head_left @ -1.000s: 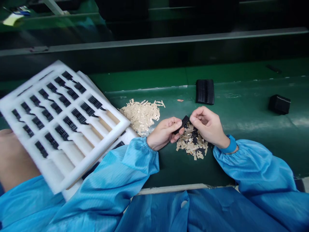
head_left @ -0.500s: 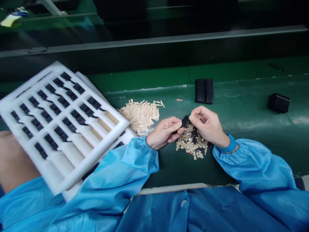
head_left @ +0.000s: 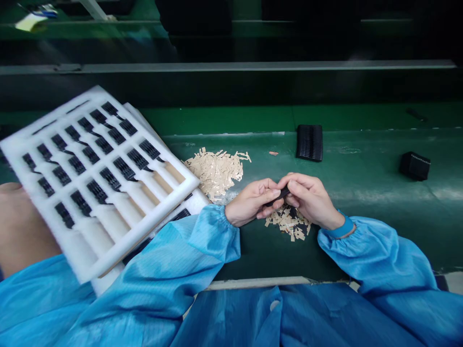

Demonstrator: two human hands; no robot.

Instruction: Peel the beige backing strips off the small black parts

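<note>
Over the green worktop, both my hands are closed round a small dark black part (head_left: 284, 192), whose details are mostly covered by fingers. My left hand (head_left: 249, 201) holds it from the left between thumb and fingers. From the other side, my right hand (head_left: 311, 198) pinches its right end, and the fingertips of both hands nearly meet. Just below them lies a small pile of beige flat strips (head_left: 289, 224) with dark pieces mixed in. A larger heap of beige strips (head_left: 216, 171) is beyond my left hand.
White foam trays (head_left: 108, 260) with several black slotted parts (head_left: 125, 168) are stacked at the left. A ribbed black block (head_left: 309, 142) and another black block (head_left: 415, 166) sit at the right. Blurred bare skin (head_left: 25, 231) shows at the left edge.
My right hand has come in closer to my left and now grips the black part's right end, covering more of it. The whole view has shifted slightly.
</note>
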